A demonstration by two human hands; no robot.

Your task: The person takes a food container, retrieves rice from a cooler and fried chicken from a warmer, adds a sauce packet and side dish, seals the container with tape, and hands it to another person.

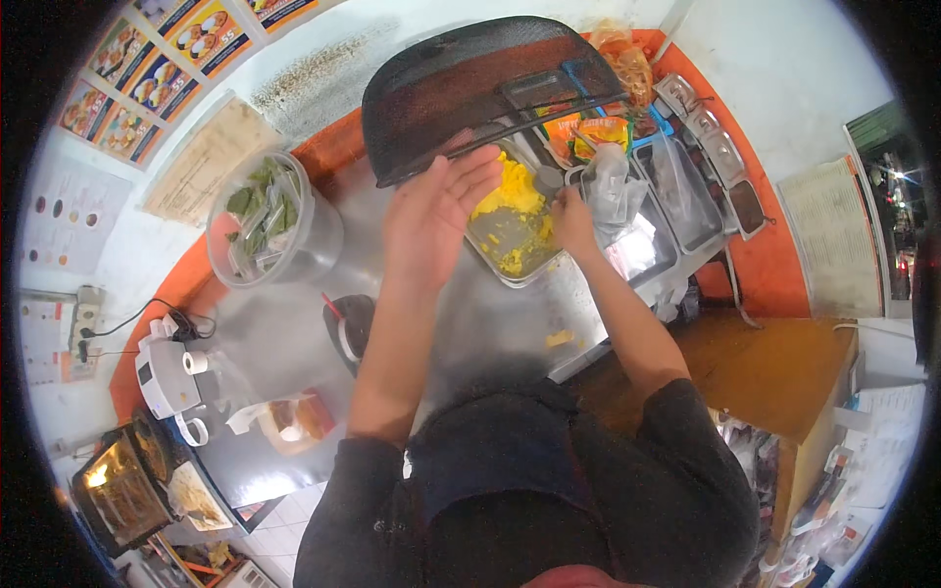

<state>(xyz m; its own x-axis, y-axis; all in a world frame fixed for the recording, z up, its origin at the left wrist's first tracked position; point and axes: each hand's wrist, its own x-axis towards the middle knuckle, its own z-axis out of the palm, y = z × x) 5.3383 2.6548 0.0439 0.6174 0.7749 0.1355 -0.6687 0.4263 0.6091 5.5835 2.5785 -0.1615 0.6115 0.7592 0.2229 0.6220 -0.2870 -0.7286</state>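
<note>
A dark mesh food cover [485, 81] is tilted up over a metal tray [514, 281]. My left hand [441, 213] is at the cover's front rim, palm turned sideways and fingers stretched, and seems to hold it up. Yellow crumbly food [507, 184] is heaped at the tray's far end, with loose bits nearer me. At the tray's right side, my right hand [573, 220] grips a small utensil with a round grey head [548, 180]; its handle is mostly hidden by the fingers.
On the left of the metal counter [272, 331] stands a clear plastic tub [323, 228] with green leaves. A white printer-like device [165, 378] and a food box [294, 422] are nearer. Right of the tray are plastic bags [614, 191], metal containers [680, 195] and orange-yellow packets [581, 136].
</note>
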